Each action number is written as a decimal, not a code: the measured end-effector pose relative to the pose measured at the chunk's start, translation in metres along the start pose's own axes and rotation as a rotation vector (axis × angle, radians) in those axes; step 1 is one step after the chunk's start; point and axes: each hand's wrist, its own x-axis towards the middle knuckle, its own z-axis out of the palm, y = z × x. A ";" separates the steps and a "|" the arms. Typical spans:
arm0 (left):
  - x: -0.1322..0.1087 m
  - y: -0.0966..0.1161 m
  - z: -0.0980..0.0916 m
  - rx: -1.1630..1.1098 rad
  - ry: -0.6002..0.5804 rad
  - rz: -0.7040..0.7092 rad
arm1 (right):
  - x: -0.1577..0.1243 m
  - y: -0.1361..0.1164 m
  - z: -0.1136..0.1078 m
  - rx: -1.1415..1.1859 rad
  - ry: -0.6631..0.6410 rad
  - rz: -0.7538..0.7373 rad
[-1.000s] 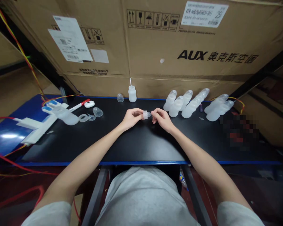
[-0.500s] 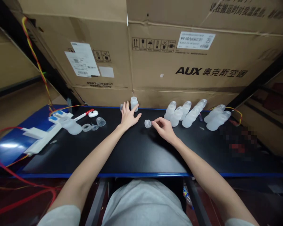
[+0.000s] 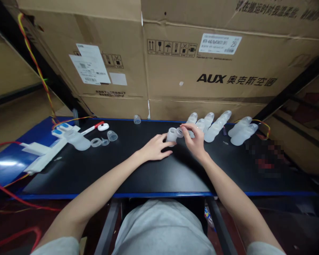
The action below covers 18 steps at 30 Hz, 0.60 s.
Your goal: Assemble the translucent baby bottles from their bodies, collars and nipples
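Note:
A small open-topped frosted baby bottle [image 3: 172,134] stands upright near the middle of the table. My left hand [image 3: 157,147] is closed around its left side, thumb in front. Just right of the bottle's mouth, my right hand [image 3: 194,137] pinches a clear bottle teat with its collar ring [image 3: 179,132]. The teat is partly hidden by my fingers, and I cannot tell whether it touches the bottle rim. Behind my right hand stand several capped baby bottles [image 3: 211,134]. At the back, left of centre, a clear dome cap [image 3: 137,119] rests on the table.
On the left lie a frosted bottle [image 3: 78,140], a collar ring [image 3: 96,142], a small clear part [image 3: 104,141] and another dome cap [image 3: 112,135]. A power strip [image 3: 49,156] with cables, a red-and-white pen [image 3: 93,128] and a white case [image 3: 103,126] are there too. A cardboard box [image 3: 172,92] walls the back.
My left hand has brought the open bottle from the back edge toward me and to the right. My right hand has moved slightly right and up, bringing the teat beside the bottle's mouth.

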 end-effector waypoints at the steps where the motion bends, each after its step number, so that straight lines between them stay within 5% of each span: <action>1: 0.000 0.009 0.001 -0.013 -0.019 0.040 | 0.000 -0.002 -0.002 -0.012 0.010 -0.010; 5: 0.002 0.025 0.003 -0.017 -0.042 0.112 | 0.000 -0.005 -0.006 0.004 -0.102 -0.027; 15: -0.001 0.011 -0.003 -0.014 -0.062 0.078 | 0.000 -0.001 -0.014 0.201 -0.452 0.060; 18: -0.002 0.011 -0.003 -0.042 -0.054 0.064 | 0.000 0.007 -0.010 0.148 -0.431 0.084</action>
